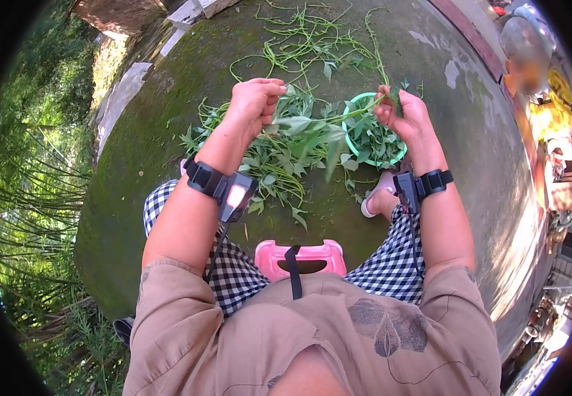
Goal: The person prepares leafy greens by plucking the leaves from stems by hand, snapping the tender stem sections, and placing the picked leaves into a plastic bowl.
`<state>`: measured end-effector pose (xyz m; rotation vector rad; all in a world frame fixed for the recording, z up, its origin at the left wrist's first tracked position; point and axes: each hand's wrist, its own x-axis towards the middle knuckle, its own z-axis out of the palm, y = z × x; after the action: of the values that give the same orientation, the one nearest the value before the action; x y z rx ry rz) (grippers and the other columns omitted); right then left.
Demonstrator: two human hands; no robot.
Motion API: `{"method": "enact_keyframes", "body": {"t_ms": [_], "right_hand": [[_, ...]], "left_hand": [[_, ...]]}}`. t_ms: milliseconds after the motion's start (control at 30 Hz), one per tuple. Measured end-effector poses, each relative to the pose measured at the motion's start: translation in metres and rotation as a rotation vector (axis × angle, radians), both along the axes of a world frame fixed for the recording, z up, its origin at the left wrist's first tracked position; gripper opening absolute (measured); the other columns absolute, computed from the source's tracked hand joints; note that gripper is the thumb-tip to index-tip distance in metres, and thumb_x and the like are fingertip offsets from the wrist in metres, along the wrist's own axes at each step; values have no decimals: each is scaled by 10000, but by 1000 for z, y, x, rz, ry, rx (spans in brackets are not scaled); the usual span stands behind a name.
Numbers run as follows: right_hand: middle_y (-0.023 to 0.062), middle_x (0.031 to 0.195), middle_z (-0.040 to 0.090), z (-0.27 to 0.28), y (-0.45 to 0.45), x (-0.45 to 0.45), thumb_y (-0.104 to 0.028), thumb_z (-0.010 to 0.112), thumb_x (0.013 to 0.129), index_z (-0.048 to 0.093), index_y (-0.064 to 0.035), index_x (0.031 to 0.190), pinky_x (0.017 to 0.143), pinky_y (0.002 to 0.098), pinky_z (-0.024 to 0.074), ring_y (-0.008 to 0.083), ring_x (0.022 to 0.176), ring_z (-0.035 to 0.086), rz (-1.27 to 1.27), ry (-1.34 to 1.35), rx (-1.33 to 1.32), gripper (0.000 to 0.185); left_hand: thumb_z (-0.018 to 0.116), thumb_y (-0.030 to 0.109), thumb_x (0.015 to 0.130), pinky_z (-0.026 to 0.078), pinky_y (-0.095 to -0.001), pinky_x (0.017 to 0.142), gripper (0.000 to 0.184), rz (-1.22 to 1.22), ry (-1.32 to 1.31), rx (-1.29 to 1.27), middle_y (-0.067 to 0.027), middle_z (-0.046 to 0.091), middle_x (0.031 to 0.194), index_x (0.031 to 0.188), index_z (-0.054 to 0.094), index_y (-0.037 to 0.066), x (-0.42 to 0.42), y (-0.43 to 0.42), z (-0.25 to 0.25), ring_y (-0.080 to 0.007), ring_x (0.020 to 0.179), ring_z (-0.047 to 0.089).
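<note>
My left hand (253,105) is closed in a pinch above the heap of leafy vines, with a leafy stem hanging near its fingers. At the right, my right hand (404,119) has its fingers pressed round a green vine (338,121), whose leaves hang between both hands. Below lies a pile of leafy vines (279,162) on the mossy ground. A light green basket (399,158) holding picked leaves (375,135) stands beneath and beside my right hand. Bare green stems (305,39) are spread farther ahead.
A pink stool (269,254) shows between my knees. Bushes (41,191) grow on the left beyond stone slabs (119,99). At the upper right a blurred person (527,56) is near yellow and other household items. Pink shoes are on my feet.
</note>
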<state>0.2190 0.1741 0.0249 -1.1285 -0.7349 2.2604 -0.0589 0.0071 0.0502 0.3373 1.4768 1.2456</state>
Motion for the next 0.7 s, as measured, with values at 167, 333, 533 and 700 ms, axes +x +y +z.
{"method": "enact_keyframes", "body": {"t_ms": [167, 333, 533, 700], "right_hand": [[113, 917, 620, -20, 5, 15, -176, 620, 907, 603, -2, 1053, 627, 311, 510, 226, 773, 596, 75, 209, -146, 228], [110, 877, 618, -9, -11, -3, -146, 638, 890, 599, -7, 1052, 632, 320, 498, 224, 752, 595, 37, 160, -61, 217], [117, 878, 620, -7, -19, -22, -136, 598, 913, 593, 9, 1036, 615, 315, 501, 196, 716, 586, 190, 213, 2, 190], [106, 898, 645, 15, -41, -44, -113, 592, 908, 611, 7, 1036, 621, 320, 508, 195, 681, 607, 240, 83, 146, 177]], "left_hand": [[648, 106, 854, 228, -222, 406, 181, -57, -163, -38, 59, 378, 597, 1011, 626, 19, -1, -7, -2, -55, 470, 323], [669, 64, 829, 263, -213, 397, 122, -220, -152, -33, 43, 446, 614, 940, 630, 32, 15, -10, -8, -57, 467, 376], [668, 25, 807, 276, -209, 380, 86, -207, -138, -13, 31, 521, 637, 888, 646, 41, 34, -10, 0, -53, 464, 440], [675, 106, 827, 279, -192, 380, 161, -396, -148, 92, 10, 578, 656, 947, 682, -1, 42, -12, 3, -41, 475, 478]]}}
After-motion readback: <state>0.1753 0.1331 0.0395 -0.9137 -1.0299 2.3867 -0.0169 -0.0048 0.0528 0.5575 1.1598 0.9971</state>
